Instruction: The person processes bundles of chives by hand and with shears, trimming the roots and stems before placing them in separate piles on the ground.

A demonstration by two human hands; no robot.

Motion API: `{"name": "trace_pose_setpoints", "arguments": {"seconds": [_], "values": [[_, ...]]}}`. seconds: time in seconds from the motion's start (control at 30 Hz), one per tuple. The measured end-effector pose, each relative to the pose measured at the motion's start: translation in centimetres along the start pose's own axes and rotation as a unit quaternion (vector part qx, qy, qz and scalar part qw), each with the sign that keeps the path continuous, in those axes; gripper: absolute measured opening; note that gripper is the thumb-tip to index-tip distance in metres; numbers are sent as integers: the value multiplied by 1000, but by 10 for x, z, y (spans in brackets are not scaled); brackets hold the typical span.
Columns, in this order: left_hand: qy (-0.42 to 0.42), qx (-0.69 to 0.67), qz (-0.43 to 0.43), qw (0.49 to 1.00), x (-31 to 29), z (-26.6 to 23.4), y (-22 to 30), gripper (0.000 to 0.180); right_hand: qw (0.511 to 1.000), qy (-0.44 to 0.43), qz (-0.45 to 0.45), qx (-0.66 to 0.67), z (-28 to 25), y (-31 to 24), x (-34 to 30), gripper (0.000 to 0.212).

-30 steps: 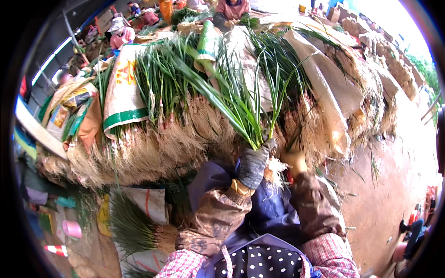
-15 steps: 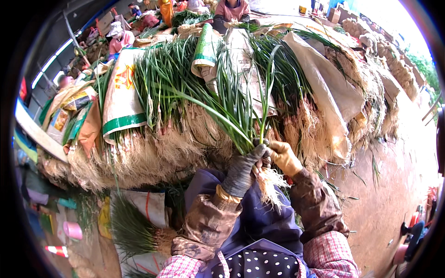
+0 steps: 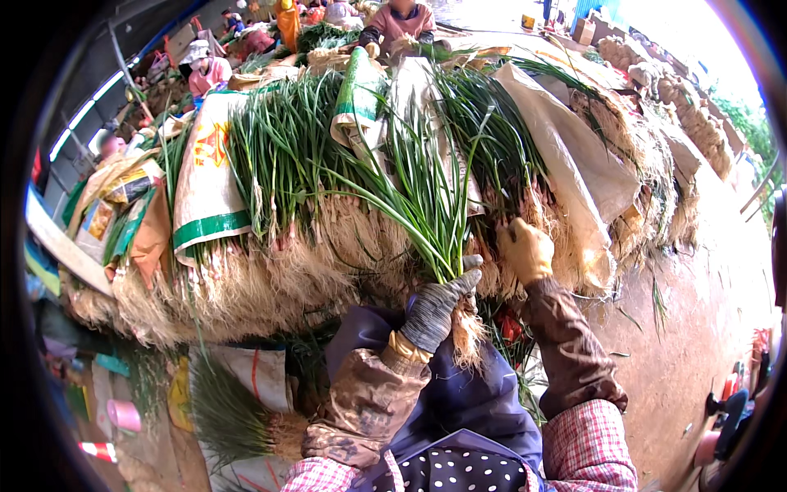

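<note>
My left hand (image 3: 438, 312), in a dark grey glove, is closed around a bunch of green garlic or spring onions (image 3: 432, 238). Long leaves fan upward from it, and pale roots hang below the fingers, over my lap. My right hand (image 3: 525, 250), in a tan glove, is at a row of similar plants (image 3: 537, 201) heaped ahead of me. Its fingers are bent in among their stems and roots; whatever they pinch is hidden.
Woven sacks (image 3: 211, 176) and a pale sheet (image 3: 566, 156) drape over the heap. Another bundle of greens (image 3: 234, 410) lies on a white sack at lower left. A pink container (image 3: 125, 415) stands on the floor. A person (image 3: 399, 25) sits beyond the heap; others are farther back.
My right hand has left the bunch and moved right to the heaped plants. The left hand keeps the bunch, slightly lower, with its leaves gathered closer together.
</note>
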State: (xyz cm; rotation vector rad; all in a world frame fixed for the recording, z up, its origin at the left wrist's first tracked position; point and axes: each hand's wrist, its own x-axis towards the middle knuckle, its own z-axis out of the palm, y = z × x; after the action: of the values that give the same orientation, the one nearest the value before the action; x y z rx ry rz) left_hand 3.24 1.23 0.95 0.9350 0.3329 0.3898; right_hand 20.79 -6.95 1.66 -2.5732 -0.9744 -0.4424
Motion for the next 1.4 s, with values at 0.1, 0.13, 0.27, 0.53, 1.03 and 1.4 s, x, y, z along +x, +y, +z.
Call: {"name": "trace_pose_setpoints", "arguments": {"seconds": [0.1,0.13,0.27,0.53,1.03,1.4], "values": [[66,60,-27,996,-5,9,9,19,990,58,-63,116,-12,-11,-45,22],[58,69,-15,996,-4,5,7,20,985,61,-94,128,-18,-14,-62,18],[11,32,-26,999,8,-10,-23,11,951,21,-250,182,-41,-26,-112,10],[23,36,-70,997,9,-9,-22,11,684,-279,146,658,-38,-39,-59,52],[45,92,-54,993,6,-7,-13,15,656,-232,205,688,-7,-34,-52,28],[135,125,-75,980,0,13,-1,10,901,-148,152,379,12,-22,-51,13]]}}
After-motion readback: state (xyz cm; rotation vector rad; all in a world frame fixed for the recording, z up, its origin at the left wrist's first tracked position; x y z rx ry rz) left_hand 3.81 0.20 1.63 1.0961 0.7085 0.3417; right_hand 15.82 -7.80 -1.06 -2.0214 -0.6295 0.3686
